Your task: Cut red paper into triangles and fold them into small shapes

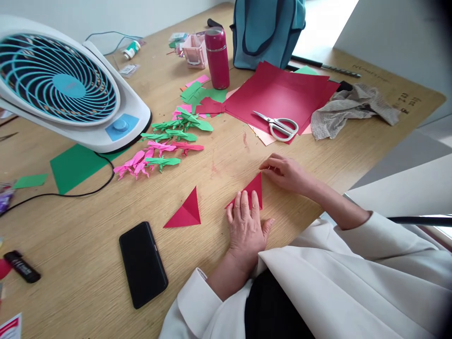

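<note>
My left hand [245, 226] lies flat, fingers stretched out, pressing a folded red paper triangle [257, 185] onto the table. At the triangle's upper corner, the curled fingers and thumb of my right hand [287, 174] pinch the paper's tip. Part of the sheet is hidden under my left fingers. A second red paper triangle [187, 213], with a crease down its middle, rests a little to the left, touched by neither hand. Beyond it lie several small folded paper figures in green [164, 161], pink [136, 162] and red [187, 147].
White-handled scissors [282, 128] lie on stacked red sheets [275, 89]. Behind stand a red flask [217, 59], a pink basket [195, 51] and a blue bag [268, 33]. A fan [70, 84] occupies the left, a black phone [143, 263] the front. A crumpled cloth [349, 110] lies right.
</note>
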